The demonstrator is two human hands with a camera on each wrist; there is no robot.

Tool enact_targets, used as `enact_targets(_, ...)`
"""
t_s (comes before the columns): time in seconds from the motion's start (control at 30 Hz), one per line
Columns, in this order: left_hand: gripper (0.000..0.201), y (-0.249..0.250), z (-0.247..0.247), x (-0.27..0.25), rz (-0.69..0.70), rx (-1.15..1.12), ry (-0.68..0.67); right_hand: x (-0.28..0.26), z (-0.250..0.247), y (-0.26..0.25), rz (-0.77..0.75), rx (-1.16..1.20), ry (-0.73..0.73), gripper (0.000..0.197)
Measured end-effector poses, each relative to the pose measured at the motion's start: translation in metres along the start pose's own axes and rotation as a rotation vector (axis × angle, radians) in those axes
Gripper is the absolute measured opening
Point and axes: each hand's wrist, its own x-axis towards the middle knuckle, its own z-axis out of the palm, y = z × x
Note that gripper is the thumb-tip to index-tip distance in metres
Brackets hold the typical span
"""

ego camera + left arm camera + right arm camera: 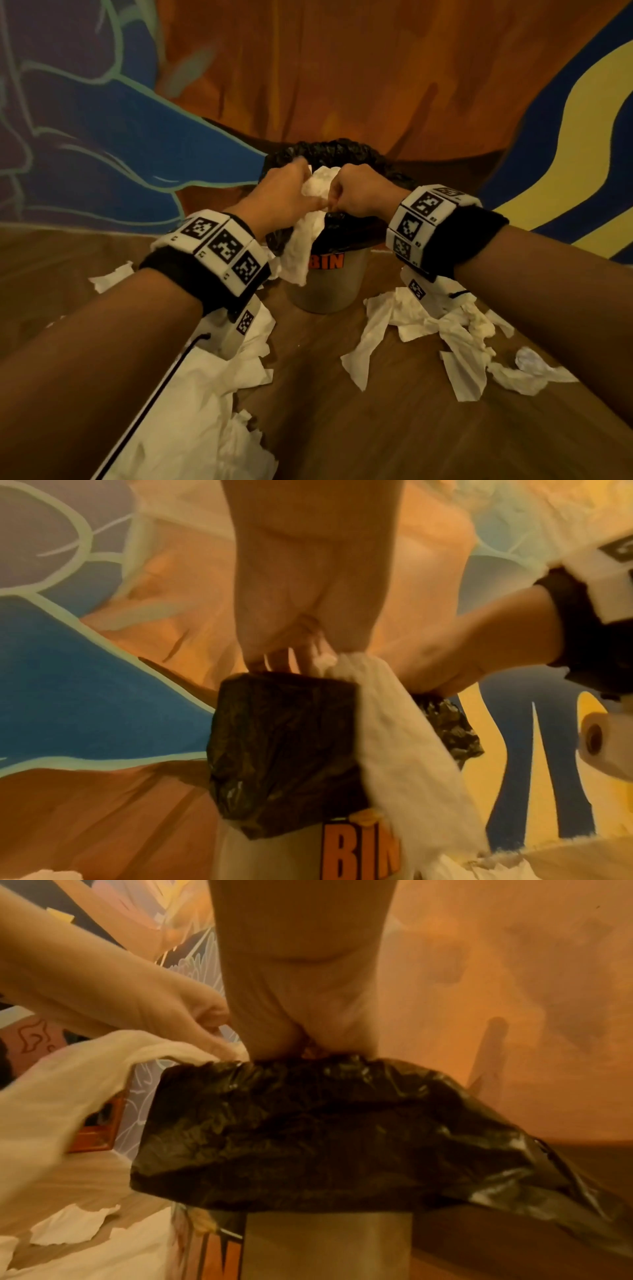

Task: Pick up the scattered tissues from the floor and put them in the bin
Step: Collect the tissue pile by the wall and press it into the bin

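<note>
Both hands were up at the bin (329, 291), over its black liner (346, 150)! The left hand (284, 195) and right hand (359, 192) each had curled fingers clutching one white tissue wad (317, 186), a tail draping down the rim; more tissues (428, 325) lay scattered on the wooden floor (342, 428) around it

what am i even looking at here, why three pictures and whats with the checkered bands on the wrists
No machine: a person with a camera on the head and one on each wrist; the checkered bands are part of the wrist gear. The head view looks down at both hands; the other two look along each hand. The left hand and right hand together grip a wad of tissue over a bin lined with a black bag; part of the tissue hangs outside it. More torn tissues lie on the wooden floor.
</note>
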Motion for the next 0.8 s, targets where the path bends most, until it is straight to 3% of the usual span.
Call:
enact_targets(0.07,0.041,0.001,-0.003,-0.005,0.001,-0.001,-0.138,-0.001,-0.002,-0.004,0.002,-0.097,-0.058,0.021)
enact_targets(0.13,0.046,-0.005,-0.009,-0.009,0.000,-0.020,-0.167,-0.001,-0.006,-0.005,0.034,-0.092,-0.098,0.029)
enact_targets(0.17,0.035,-0.010,-0.012,-0.010,0.026,0.012,-0.185,0.000,-0.008,-0.004,0.054,-0.058,-0.112,0.031)
enact_targets(0.23,0.069,-0.021,-0.020,-0.014,0.066,0.181,-0.265,-0.002,-0.016,-0.003,0.077,-0.018,-0.119,0.031)
enact_targets(0.3,0.102,-0.025,-0.022,-0.018,0.142,0.299,-0.262,-0.005,-0.023,-0.002,0.079,0.018,-0.147,0.028)
enact_targets(0.33,0.101,-0.026,-0.021,-0.019,0.208,0.318,-0.229,-0.006,-0.026,-0.002,0.080,0.029,-0.157,0.033)
enact_targets(0.4,0.077,-0.024,-0.015,-0.018,0.329,0.289,-0.150,-0.011,-0.029,0.000,0.083,0.048,-0.153,0.041)
enact_targets(0.53,0.036,-0.019,-0.023,-0.016,0.345,0.103,-0.051,-0.023,-0.038,0.015,0.041,0.107,-0.138,0.035)
enact_targets(0.73,0.026,-0.012,-0.031,0.003,0.323,-0.186,0.444,-0.024,-0.043,0.031,0.018,0.143,-0.045,0.035)
enact_targets(0.8,0.029,-0.009,-0.024,0.008,0.297,-0.152,0.473,-0.020,-0.036,0.029,0.005,0.227,0.022,0.029)
